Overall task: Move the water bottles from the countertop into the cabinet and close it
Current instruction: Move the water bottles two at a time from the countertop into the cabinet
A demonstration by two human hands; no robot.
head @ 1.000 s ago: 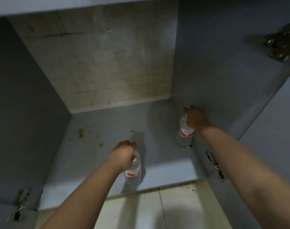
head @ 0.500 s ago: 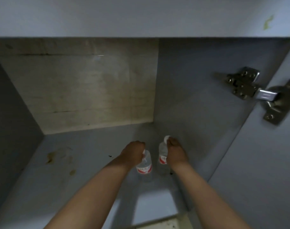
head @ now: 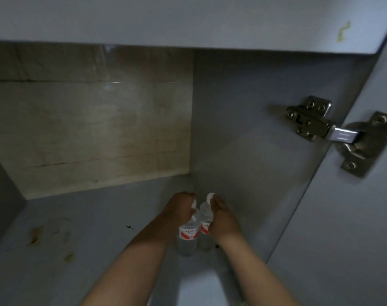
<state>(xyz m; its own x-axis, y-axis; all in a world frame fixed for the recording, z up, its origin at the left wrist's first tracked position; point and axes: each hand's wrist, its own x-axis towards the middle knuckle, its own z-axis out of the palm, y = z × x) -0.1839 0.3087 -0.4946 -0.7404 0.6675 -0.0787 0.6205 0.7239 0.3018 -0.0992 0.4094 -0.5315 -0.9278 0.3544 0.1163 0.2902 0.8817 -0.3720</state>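
Two clear water bottles with white caps and red-and-white labels stand side by side, touching, on the grey cabinet floor (head: 82, 235) close to the right inner wall. My left hand (head: 179, 208) grips the neck of the left bottle (head: 188, 236). My right hand (head: 222, 217) grips the upper part of the right bottle (head: 205, 219). Both forearms reach in from the bottom of the view. The lower halves of the bottles are dim, and the right one is partly hidden behind the left bottle and my right hand.
The cabinet has a pale wood back panel (head: 95, 129) and grey side walls. The open right door (head: 347, 217) hangs on a metal hinge (head: 333, 133). Brown stains (head: 35, 237) mark the floor at the left.
Both hands have carried the bottles deeper into the cabinet and together, from apart near the front edge to side by side at the right wall. My view has moved closer and upward.
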